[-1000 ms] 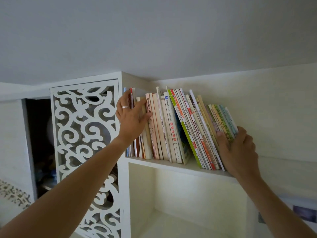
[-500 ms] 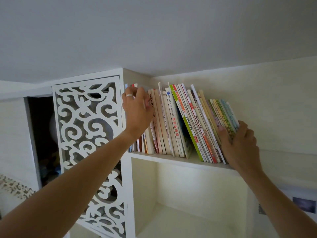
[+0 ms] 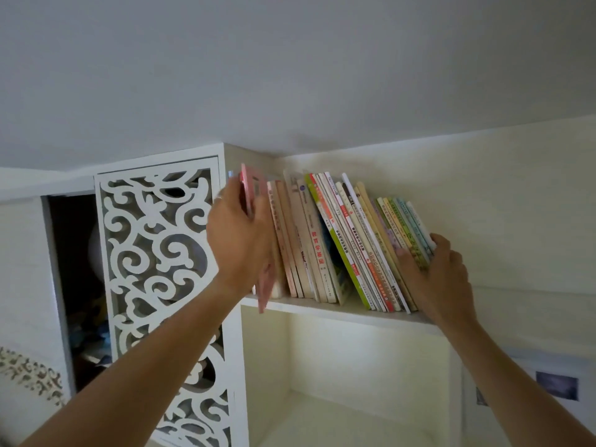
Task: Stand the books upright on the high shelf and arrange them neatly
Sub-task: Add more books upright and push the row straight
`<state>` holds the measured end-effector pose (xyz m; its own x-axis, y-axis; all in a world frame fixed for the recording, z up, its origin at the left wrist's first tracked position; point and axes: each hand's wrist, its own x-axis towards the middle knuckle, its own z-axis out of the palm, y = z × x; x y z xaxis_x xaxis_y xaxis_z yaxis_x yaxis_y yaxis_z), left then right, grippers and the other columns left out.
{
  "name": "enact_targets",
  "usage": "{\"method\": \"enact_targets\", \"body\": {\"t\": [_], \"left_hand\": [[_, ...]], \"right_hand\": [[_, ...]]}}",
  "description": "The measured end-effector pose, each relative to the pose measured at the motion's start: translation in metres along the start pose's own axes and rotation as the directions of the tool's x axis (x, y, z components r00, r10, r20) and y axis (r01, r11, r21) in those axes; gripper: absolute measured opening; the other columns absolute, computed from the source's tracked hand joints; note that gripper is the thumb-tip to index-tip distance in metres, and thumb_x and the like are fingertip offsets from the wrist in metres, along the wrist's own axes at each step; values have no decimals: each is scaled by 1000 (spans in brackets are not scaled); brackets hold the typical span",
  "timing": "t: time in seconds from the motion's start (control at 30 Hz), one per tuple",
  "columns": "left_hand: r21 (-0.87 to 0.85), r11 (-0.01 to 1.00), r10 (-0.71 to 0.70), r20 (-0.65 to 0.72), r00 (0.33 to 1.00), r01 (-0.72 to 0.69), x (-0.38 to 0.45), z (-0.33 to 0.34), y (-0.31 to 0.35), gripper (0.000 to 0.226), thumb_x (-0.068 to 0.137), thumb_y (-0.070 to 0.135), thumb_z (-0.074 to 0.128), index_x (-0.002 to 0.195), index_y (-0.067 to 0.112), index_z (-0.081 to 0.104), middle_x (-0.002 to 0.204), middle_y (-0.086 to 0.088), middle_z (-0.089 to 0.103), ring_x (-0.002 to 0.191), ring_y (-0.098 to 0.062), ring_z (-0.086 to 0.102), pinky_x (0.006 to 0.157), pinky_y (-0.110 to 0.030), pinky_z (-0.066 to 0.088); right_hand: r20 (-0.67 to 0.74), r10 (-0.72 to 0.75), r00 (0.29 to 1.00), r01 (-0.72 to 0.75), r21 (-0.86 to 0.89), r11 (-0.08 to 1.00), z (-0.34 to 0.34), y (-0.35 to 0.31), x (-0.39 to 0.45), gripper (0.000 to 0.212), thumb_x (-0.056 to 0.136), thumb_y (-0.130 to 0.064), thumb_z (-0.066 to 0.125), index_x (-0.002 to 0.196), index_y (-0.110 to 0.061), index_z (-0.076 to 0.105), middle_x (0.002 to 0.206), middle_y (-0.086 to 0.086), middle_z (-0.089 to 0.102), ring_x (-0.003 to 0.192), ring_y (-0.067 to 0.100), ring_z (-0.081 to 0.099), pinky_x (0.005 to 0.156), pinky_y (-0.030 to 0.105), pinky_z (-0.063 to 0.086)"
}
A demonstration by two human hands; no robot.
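Observation:
A row of books (image 3: 338, 240) stands on the high white shelf (image 3: 338, 312), all leaning to the left. My left hand (image 3: 238, 240) grips a thin pink book (image 3: 253, 195) at the row's left end; its lower corner sticks out past the shelf's front edge. My right hand (image 3: 442, 279) holds the right end of the row, thumb on the book spines and fingers curled behind the last short books (image 3: 406, 227). The books behind my left hand are hidden.
A white fretwork panel (image 3: 154, 269) stands just left of the shelf, with a dark open compartment (image 3: 77, 285) beyond it. An open cubby (image 3: 354, 375) lies under the shelf. The ceiling is close above the books. To the right the shelf runs on along the wall.
My left hand has pulled the pink book partly out of the row's left end, toward me. My right hand has stayed on the row's right end.

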<state>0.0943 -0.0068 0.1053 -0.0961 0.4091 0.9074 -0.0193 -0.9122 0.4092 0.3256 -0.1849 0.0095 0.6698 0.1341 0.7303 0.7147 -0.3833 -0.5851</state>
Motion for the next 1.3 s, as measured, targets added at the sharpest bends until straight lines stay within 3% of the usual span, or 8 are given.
{"method": "enact_targets", "body": {"t": [0.2,0.37,0.47,0.63,0.83,1.0,1.13,1.3], "left_hand": [[-196,965,187,37,982,-176,-10,-48,107,10,92,15,48,90,10,57,76,-2,61,70,-28,60,60,-47,53],[-342,939,39,232,972,44,-27,-29,131,13,99,11,47,94,10,60,81,6,69,68,-9,68,55,-21,54],[-347,931,-17,264,964,111,-34,-4,127,15,102,12,46,103,9,60,86,6,69,75,-9,73,61,-24,61],[-350,927,-56,219,974,132,-42,33,124,13,105,12,45,109,11,58,91,11,68,76,-6,73,59,-22,60],[-139,990,42,189,981,-16,-66,109,120,23,105,9,44,126,2,45,110,-10,64,83,-19,69,61,-36,62],[81,978,151,357,922,-192,-107,169,98,65,108,27,43,161,2,15,148,-20,44,116,-25,60,92,-28,53],[218,879,350,310,884,-425,-124,179,65,65,108,39,29,160,1,26,158,-20,36,141,-29,40,114,-41,37],[124,796,553,252,795,-593,-115,166,39,59,102,32,40,154,5,43,158,-17,35,151,-32,31,127,-49,18]], "right_hand": [[13,65,998,-66,112,992,-15,0,5,104,76,-78,61,153,-16,30,144,22,46,127,42,53,99,55,51],[7,-112,994,112,-48,993,-27,-8,12,92,89,-49,68,159,-18,18,150,17,39,128,40,52,90,56,52],[-64,-206,977,194,-148,970,-24,-9,8,86,93,-44,66,158,-16,17,145,18,44,114,40,60,75,51,56],[-267,-120,956,58,-232,971,-21,4,8,77,96,-37,56,159,-9,21,138,25,46,103,45,57,75,51,53],[-330,-21,944,-32,-152,988,-23,6,12,71,102,-35,52,161,-10,20,136,24,47,104,44,55,75,54,50],[-286,-92,954,53,-141,989,-28,13,10,73,101,-41,51,160,-12,19,134,23,48,108,44,55,78,54,51],[-180,-202,963,170,-180,969,-26,15,9,75,98,-54,51,158,-18,25,129,23,53,106,42,59,78,54,55],[-74,-218,973,199,-211,957,-25,15,11,83,89,-71,38,151,-16,36,117,20,64,104,42,59,78,52,53]]}}
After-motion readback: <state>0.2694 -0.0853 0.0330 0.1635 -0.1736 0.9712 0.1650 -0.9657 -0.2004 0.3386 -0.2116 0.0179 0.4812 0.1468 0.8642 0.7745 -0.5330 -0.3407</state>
